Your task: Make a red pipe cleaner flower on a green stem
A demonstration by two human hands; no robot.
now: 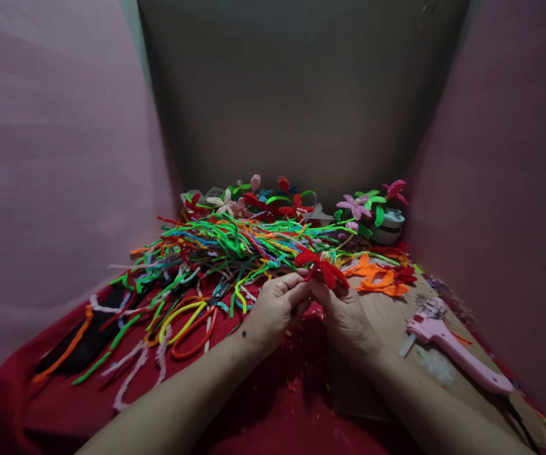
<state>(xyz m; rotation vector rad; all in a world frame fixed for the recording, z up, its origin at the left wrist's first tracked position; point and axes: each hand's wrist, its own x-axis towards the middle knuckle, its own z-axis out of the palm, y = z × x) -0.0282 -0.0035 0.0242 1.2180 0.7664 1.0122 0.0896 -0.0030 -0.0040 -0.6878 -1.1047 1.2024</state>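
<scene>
Both hands meet at the middle of the view over a red cloth (273,404). My left hand (277,306) and my right hand (344,316) pinch a red pipe-cleaner flower (323,268) between their fingertips; its looped petals stick up above the fingers. Just beyond the hands lies a big tangled heap of coloured pipe cleaners (225,249), mostly green, with yellow, orange, red and blue among them.
Finished pipe-cleaner flowers (263,202) line the back by a brown cardboard wall (301,88). More flowers stand in a small pot (387,224). Orange loops (377,278) lie right of the hands. A pink glue gun (453,351) rests on a board at right.
</scene>
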